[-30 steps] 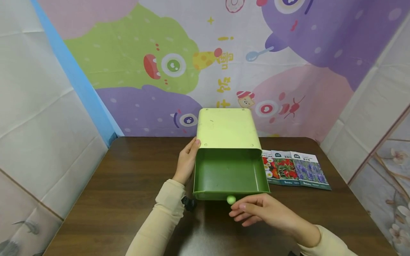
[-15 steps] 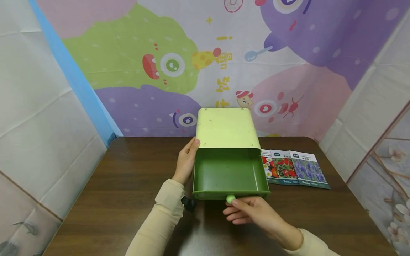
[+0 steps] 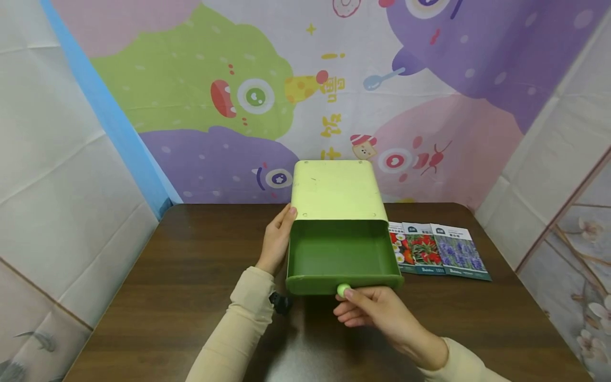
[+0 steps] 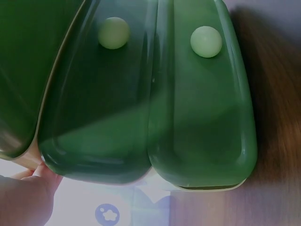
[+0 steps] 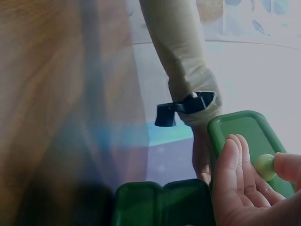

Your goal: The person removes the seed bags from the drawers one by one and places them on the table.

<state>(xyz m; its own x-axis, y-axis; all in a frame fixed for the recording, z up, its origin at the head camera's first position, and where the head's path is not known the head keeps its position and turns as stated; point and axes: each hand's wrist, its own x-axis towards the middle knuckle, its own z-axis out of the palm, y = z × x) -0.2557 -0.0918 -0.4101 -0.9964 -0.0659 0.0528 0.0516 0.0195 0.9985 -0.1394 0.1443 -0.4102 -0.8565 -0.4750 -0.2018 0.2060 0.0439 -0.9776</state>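
Note:
A pale yellow box with green drawers, a small drawer cabinet (image 3: 336,191), stands on the table in the head view. Its top drawer (image 3: 341,252) is pulled out, and the bare green inside shows. My right hand (image 3: 382,315) pinches the drawer's round light-green knob (image 3: 343,289) between thumb and forefinger, the other fingers loosely bent below. Against the cabinet's left side rests my left hand (image 3: 278,239), its fingers fairly straight and reaching back. Two lower drawers, with round knobs (image 4: 114,33), are pushed in, as the left wrist view shows.
Several overlapping seed packets with flower pictures (image 3: 460,252) lie right of the cabinet on the dark wooden table (image 3: 205,276). Behind the table hangs a printed cartoon cloth (image 3: 258,63). A black strap device (image 3: 280,303) sits on the left wrist.
My right hand came left to the knob and took it between thumb and forefinger. The drawer's front has since risen slightly, showing more of its face. The left hand has stayed in place.

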